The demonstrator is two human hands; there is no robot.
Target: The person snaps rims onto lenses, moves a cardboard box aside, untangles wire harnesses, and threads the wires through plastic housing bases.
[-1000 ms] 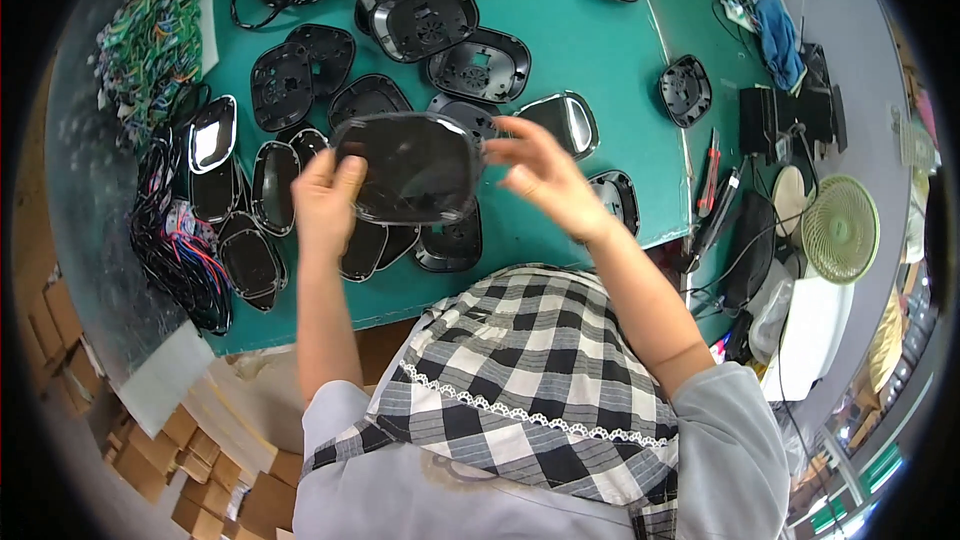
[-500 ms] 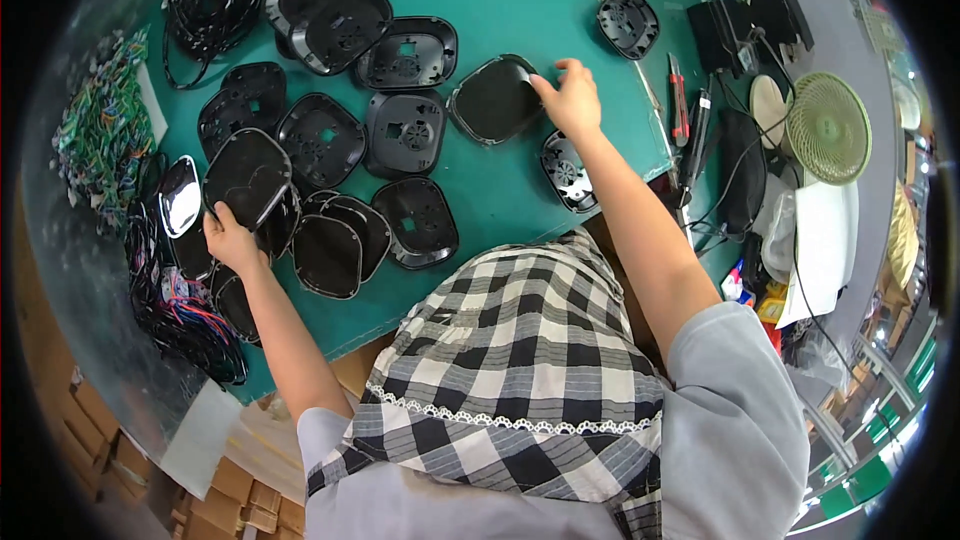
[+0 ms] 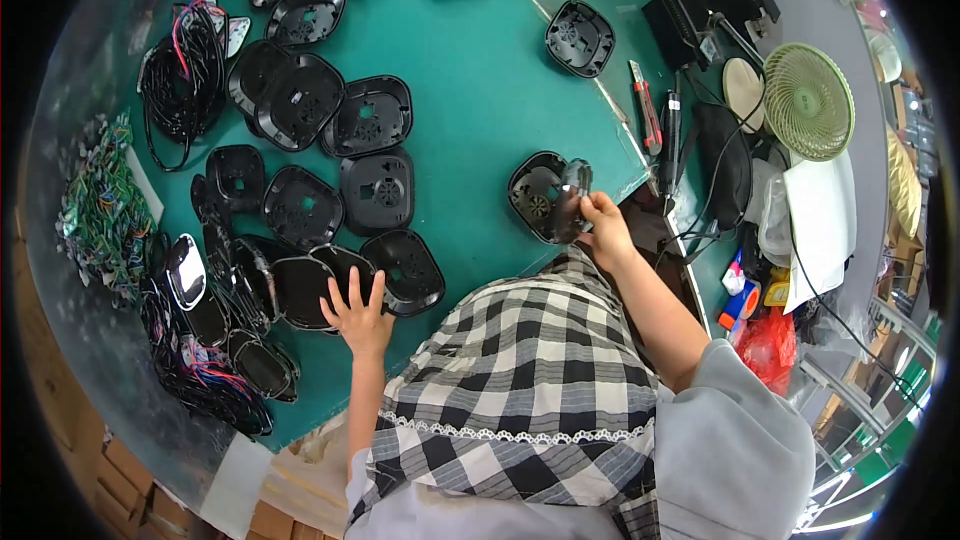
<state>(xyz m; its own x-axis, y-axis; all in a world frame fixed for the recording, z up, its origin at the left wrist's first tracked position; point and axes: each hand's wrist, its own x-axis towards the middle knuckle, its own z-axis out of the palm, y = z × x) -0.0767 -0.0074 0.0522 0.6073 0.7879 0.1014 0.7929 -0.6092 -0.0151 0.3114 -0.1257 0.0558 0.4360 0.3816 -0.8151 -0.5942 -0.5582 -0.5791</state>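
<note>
My right hand (image 3: 610, 235) pinches a dark, rounded-square cover (image 3: 571, 202), tilted nearly edge-on. The cover hangs over the right side of an open black plastic housing (image 3: 535, 192) and hides part of it; whether the two touch I cannot tell. On the left, my left hand (image 3: 362, 322) has its fingers spread over the edge of several overlapping glossy black covers (image 3: 298, 294). Just right of those fingers sits another black housing (image 3: 408, 268) with a square cutout. More glossy covers (image 3: 263, 365) lie in a small stack left of my left forearm.
Several black housings (image 3: 376, 190) are spread across the green mat (image 3: 460, 100). At the left are coiled black cables (image 3: 182, 80) and a heap of green circuit boards (image 3: 105, 205). A red utility knife (image 3: 646, 110), a black pen-like tool (image 3: 672, 130) and a green fan (image 3: 810, 100) stand to the right.
My right hand has drawn nearer to me, now holding a tilted cover. My left hand has let go of its raised cover and moved right, fingers spread. The view has shifted.
</note>
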